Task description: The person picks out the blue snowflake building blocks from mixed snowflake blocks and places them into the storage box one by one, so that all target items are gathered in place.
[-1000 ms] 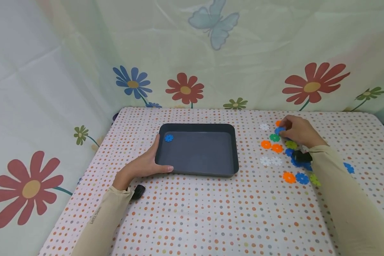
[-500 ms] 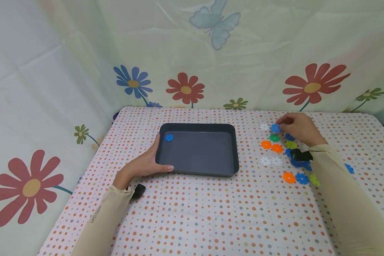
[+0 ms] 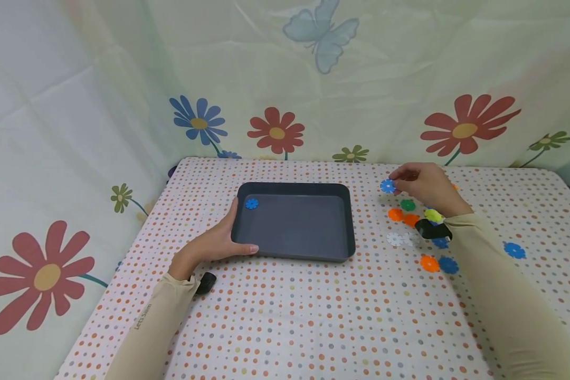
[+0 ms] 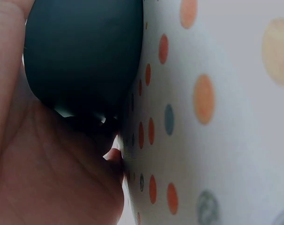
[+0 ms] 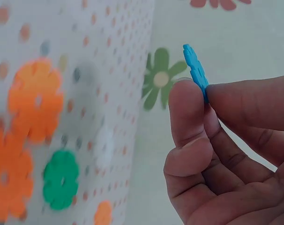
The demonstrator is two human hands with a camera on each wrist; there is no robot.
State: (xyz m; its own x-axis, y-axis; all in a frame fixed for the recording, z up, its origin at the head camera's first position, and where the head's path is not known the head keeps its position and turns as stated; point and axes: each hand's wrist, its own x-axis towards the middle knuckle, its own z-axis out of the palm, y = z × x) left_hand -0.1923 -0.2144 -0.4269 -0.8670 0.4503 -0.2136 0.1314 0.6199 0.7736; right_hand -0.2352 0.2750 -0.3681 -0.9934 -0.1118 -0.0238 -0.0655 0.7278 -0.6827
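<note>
The left hand (image 3: pixel 214 238) holds the near-left corner of a dark grey rectangular tray (image 3: pixel 294 188), its thumb along the front wall and fingers by the left wall. In the left wrist view the palm (image 4: pixel 53 173) lies against the tray's rounded corner (image 4: pixel 85 51). Inside the tray, near its far-left corner, lies one blue snowflake disc (image 3: pixel 252 203). The right hand (image 3: pixel 427 186) pinches another blue snowflake disc (image 3: pixel 387 186) between thumb and fingers, right of the tray. The right wrist view shows that disc (image 5: pixel 194 65) edge-on, raised off the table.
Several loose discs lie beneath and around the right forearm: green (image 3: pixel 408 205), orange (image 3: pixel 429 263), white (image 3: pixel 394 239), blue (image 3: pixel 448 265), yellow-green (image 3: pixel 433 215). One blue disc (image 3: pixel 515 250) lies farther right. A floral curtain (image 3: pixel 385 79) rises behind the dotted tablecloth (image 3: pixel 304 316).
The right hand has lifted a blue disc from among the loose discs and moved left with it, towards the tray. The left hand and the tray have hardly moved.
</note>
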